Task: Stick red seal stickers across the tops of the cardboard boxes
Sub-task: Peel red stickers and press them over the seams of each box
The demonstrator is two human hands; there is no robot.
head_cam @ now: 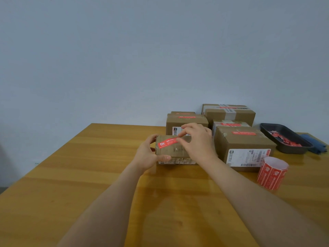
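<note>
While a small cardboard box (173, 148) sits on the wooden table (89, 175) near its middle, it is gripped at its left end by the left hand (148, 154), with the thumb curled onto the near edge and the fingers wrapped around the far side. The box's long axis runs left to right across the view. A red seal sticker (167, 142) is laid across its top, the long axis set on a slight diagonal: the left end lies nearer the person, and the right end points away toward the far right. That right end is covered by the right hand (195, 139), whose fingers are bent down onto it; whether it is pinched or only pressed cannot be told.

Behind and to the right, four more boxes are grouped, each with a red strip on top, the nearest being a larger box (243, 148) with a white shipping label. Just beside it, a roll of red stickers (272, 172) stands upright. Farther right, a dark tray (284, 139) holding red scraps is set beside a blue cloth (315, 143).
</note>
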